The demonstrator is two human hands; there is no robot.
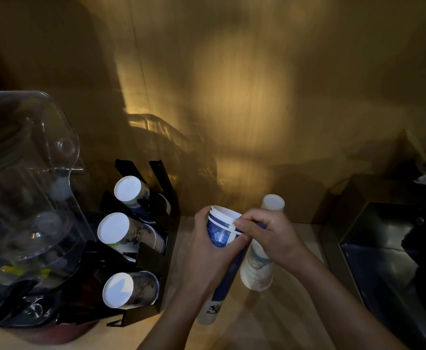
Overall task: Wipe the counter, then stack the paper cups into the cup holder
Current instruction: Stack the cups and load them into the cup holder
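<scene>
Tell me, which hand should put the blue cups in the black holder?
Probably the left hand: it grips the blue-and-white paper cup stack and is nearer the black cup holder.

Two bare forearms, sleeveless (no rings, no watch)

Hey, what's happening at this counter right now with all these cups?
A person is sorting paper cups. The left hand grips a long nested stack of blue and white cups, while the right hand pinches at the rim of its top cup. Another cup stack stands on the wooden counter behind the hands. To the left, the black cup holder already has cups in three slots.
</scene>
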